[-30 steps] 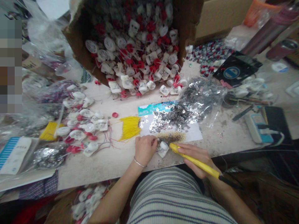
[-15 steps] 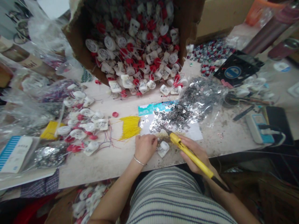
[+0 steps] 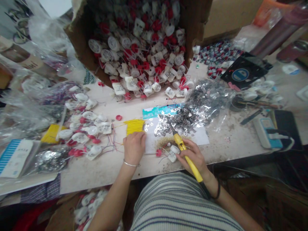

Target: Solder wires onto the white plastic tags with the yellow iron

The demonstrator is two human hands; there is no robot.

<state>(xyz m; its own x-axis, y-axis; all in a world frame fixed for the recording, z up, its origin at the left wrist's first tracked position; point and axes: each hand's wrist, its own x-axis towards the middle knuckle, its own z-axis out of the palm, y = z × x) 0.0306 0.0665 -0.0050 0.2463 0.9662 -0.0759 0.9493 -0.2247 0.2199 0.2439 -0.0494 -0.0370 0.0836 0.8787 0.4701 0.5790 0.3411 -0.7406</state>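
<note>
My right hand [image 3: 194,157] is wrapped around a yellow soldering iron [image 3: 190,160], its dark tip pointing at a pile of small shiny metal pieces [image 3: 184,118]. The fingers of that hand also touch a small white plastic housing [image 3: 172,154]. Thin wires join this housing to a red cap [image 3: 158,152] on its left. My left hand [image 3: 134,147] lies over the near end of a bundle of thin yellow wires [image 3: 134,125]. Its fingers are curled together, and whatever is between them is hidden.
A cardboard box [image 3: 81,48] full of white and red parts stands behind. More wired housings [image 3: 92,130] lie at the left. A clear plastic bag [image 3: 216,99], a small dark pot [image 3: 237,103] and a power strip [image 3: 267,133] are at the right.
My left hand has moved left from beside the white housing to the yellow wires. My right hand has come down and left to touch the housing, uncovering the red cap.
</note>
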